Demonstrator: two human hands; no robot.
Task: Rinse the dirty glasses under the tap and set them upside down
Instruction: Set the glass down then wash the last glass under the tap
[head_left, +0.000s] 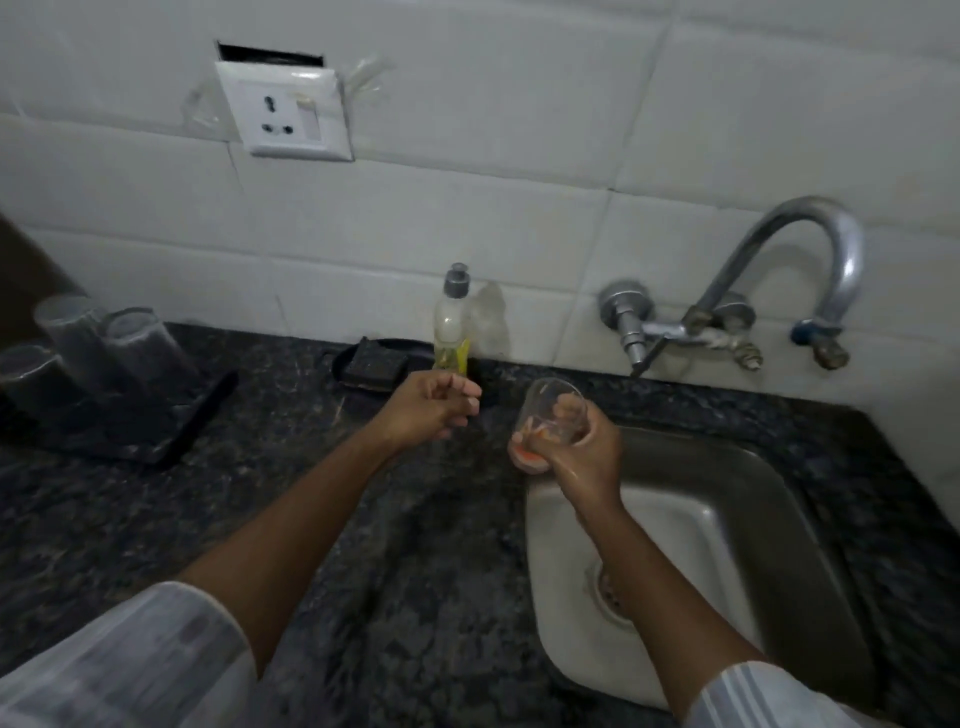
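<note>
Right hand (582, 452) gripping one glass (545, 415), left hand (431, 410) loosely curled empty, three upturned glasses (88, 348)

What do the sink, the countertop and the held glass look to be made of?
Sink: likely stainless steel, dull grey brushed sheen. Countertop: probably polished granite, dark and speckled. Glass in the right hand: clear, seemingly glass, with orange residue at its base.

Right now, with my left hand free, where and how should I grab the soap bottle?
Probably the soap bottle is best taken around its lower body, coming from the front with the left hand, which is already just before it. It stands upright against the tiled wall, so the back is blocked, and the cap is narrow.
</note>
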